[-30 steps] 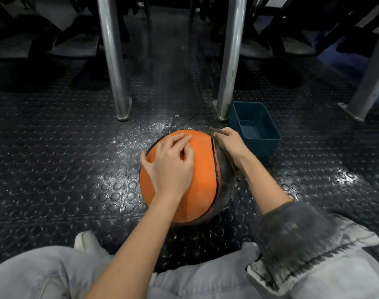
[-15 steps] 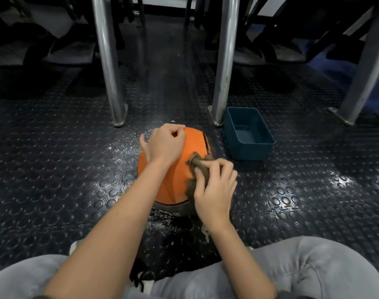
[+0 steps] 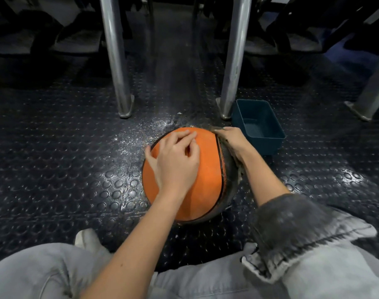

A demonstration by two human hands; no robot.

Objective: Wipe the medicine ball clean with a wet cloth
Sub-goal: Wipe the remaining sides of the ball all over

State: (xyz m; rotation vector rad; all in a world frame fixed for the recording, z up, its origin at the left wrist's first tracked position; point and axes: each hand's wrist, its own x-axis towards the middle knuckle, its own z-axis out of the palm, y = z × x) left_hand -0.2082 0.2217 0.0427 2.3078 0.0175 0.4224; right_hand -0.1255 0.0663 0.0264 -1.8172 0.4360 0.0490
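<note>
An orange and black medicine ball (image 3: 208, 169) sits on the studded floor in front of my knees. My left hand (image 3: 175, 160) rests on its orange top, fingers bent with the tips on the surface, holding it steady. My right hand (image 3: 232, 140) is at the ball's far right side and presses a dark grey-brown cloth (image 3: 233, 157) against the black panel. The cloth hangs down under my right wrist; most of it is hidden by the hand and forearm.
A dark teal plastic tub (image 3: 259, 126) stands just right of the ball. Two metal posts (image 3: 117, 61) (image 3: 233, 59) rise behind it, a third post (image 3: 376, 87) at far right. White specks lie on the black studded rubber floor (image 3: 65, 158).
My right hand with the cloth has swept from the ball's near side up to its far right edge. My left hand has slid back toward me over the top.
</note>
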